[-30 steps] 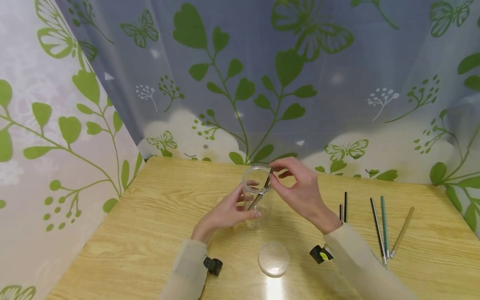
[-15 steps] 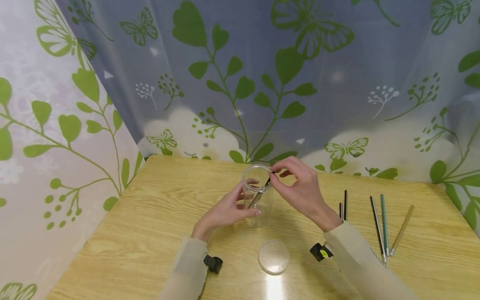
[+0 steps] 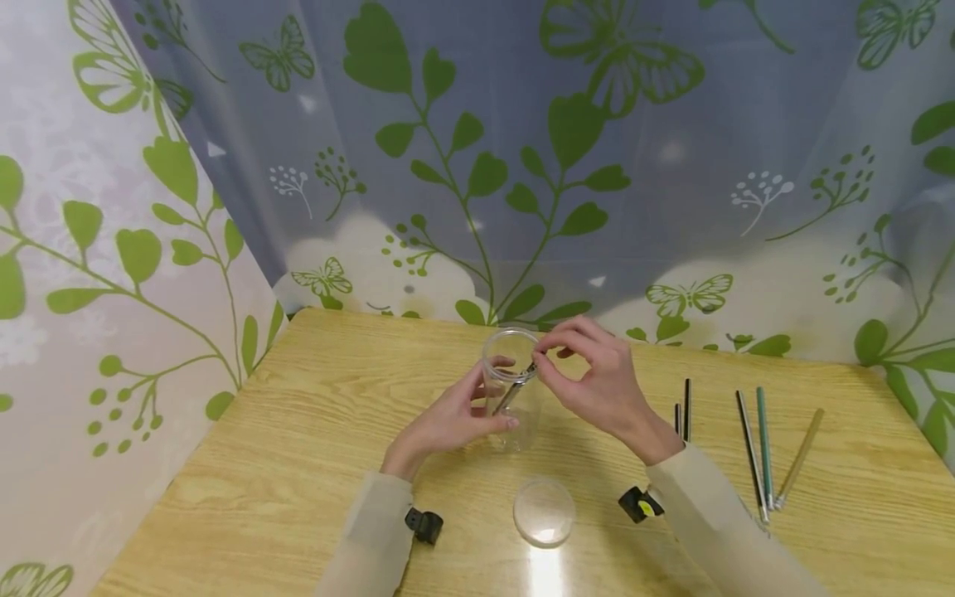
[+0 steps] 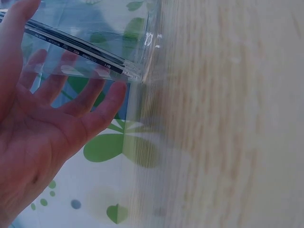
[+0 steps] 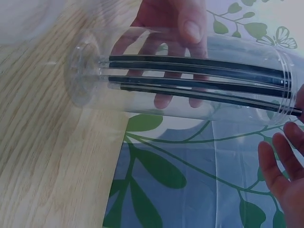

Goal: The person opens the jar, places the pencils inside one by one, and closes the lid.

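Note:
My left hand [image 3: 446,421] holds a clear plastic jar [image 5: 228,110], fingers behind its wall and thumb across the front. At the open rim, my right hand [image 3: 597,385] pinches the top end of a dark pencil [image 5: 213,98], most of whose length is inside the jar. Several dark striped pencils [image 5: 190,66] lean together in there, as the right wrist view shows. In the left wrist view, white lettering with "HB" marks one pencil [image 4: 76,50]. The remaining fingers of the right hand are spread outside the rim.
A round clear lid [image 3: 544,514] lies on the wooden table [image 3: 298,464] in front of the jar. To the right lie a green pencil [image 3: 765,448], a tan pencil [image 3: 800,458] and several dark pencils [image 3: 752,452]. A patterned curtain [image 3: 477,166] hangs behind the table.
The pencil in my right hand has slid down farther into the jar, and the right fingertips have come down to the rim. The left hand and jar have stayed in place.

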`<state>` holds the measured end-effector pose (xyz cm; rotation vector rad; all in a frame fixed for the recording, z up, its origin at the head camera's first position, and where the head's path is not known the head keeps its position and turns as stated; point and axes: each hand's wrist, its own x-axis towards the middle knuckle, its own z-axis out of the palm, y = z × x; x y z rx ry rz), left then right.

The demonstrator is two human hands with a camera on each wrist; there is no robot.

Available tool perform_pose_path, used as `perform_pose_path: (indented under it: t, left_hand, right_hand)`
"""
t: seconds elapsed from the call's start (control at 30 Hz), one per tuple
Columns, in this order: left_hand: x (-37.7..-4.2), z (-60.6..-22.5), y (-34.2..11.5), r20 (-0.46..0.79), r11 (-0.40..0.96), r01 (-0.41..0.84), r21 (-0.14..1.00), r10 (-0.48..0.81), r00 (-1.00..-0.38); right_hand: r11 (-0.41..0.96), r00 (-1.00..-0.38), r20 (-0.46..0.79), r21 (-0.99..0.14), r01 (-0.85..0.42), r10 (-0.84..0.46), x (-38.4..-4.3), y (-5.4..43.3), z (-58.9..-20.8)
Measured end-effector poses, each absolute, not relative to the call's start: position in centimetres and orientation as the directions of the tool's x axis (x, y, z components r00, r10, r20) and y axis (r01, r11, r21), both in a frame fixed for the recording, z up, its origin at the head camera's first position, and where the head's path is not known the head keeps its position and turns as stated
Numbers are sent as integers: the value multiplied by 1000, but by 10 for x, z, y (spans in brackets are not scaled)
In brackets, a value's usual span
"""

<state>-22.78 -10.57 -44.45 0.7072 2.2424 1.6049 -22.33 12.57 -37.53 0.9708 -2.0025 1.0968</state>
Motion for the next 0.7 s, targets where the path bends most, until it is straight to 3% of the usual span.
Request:
perform_pose_path:
  t: [0.7]
  left_hand:
    - [-228, -445, -106, 45, 254, 216, 943, 543, -838]
  right_hand:
    - [410, -467, 840, -337, -847, -275, -221, 122, -375]
